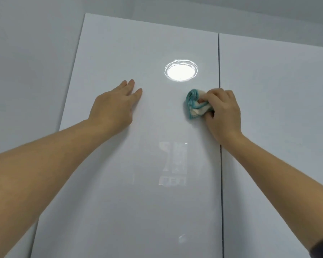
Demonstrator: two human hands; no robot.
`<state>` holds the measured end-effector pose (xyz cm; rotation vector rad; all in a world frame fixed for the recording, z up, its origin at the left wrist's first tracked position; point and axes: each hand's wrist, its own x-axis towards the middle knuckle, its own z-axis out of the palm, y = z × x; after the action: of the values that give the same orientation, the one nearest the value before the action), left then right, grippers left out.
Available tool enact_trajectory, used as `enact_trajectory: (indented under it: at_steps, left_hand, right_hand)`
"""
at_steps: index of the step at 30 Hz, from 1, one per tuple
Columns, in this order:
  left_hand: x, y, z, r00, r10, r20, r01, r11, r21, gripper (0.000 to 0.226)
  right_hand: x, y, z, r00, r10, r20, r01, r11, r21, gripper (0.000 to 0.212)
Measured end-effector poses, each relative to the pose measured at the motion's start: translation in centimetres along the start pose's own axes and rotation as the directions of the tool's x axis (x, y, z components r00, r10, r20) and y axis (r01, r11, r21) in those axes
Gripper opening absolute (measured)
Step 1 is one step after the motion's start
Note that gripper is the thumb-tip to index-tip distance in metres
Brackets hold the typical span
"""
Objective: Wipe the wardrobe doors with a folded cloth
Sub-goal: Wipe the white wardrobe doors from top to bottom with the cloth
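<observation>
Two glossy white wardrobe doors fill the view, the left door (pixel 147 183) and the right door (pixel 278 108), split by a narrow dark gap. My right hand (pixel 223 112) presses a bunched teal and cream cloth (pixel 195 103) against the left door, close to the gap. My left hand (pixel 114 105) lies flat on the same door farther left, fingers together and pointing up, holding nothing.
A round ceiling lamp is mirrored as a bright oval (pixel 181 71) just above the cloth. Plain grey wall (pixel 26 62) lies to the left of the wardrobe and above its top edge. A faint window-like reflection (pixel 173 164) shows lower on the left door.
</observation>
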<state>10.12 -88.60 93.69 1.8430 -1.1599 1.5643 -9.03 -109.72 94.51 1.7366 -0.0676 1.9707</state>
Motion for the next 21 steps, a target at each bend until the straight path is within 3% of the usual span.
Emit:
enact_trajectory:
  at_steps: [8, 13, 18, 21]
  left_hand:
    - [-1.4, -1.4, -0.2, 1.0, 0.025, 0.016, -0.024, 0.998, -0.056, 0.062]
    - [-2.0, -2.8, -0.4, 1.0, 0.003, 0.025, -0.002, 1.0, -0.021, 0.061]
    - [-2.4, -3.4, -0.6, 0.994, -0.07, 0.089, 0.071, 0.997, -0.009, 0.06]
    - [-2.6, -3.4, -0.4, 0.993, -0.064, 0.098, 0.065, 0.998, 0.001, 0.061]
  right_hand:
    - [-12.2, -3.5, -3.4, 0.98, -0.162, 0.116, 0.147, 0.98, 0.131, 0.038]
    - [-20.0, -5.7, -5.9, 0.879, -0.371, 0.301, 0.308, 0.921, 0.236, 0.023]
    - [-19.8, -5.7, -6.3, 0.764, -0.529, 0.37, 0.47, 0.849, 0.242, 0.022]
    - [-17.2, -5.3, -5.1, 0.8, -0.514, 0.31, 0.465, 0.857, 0.222, 0.024]
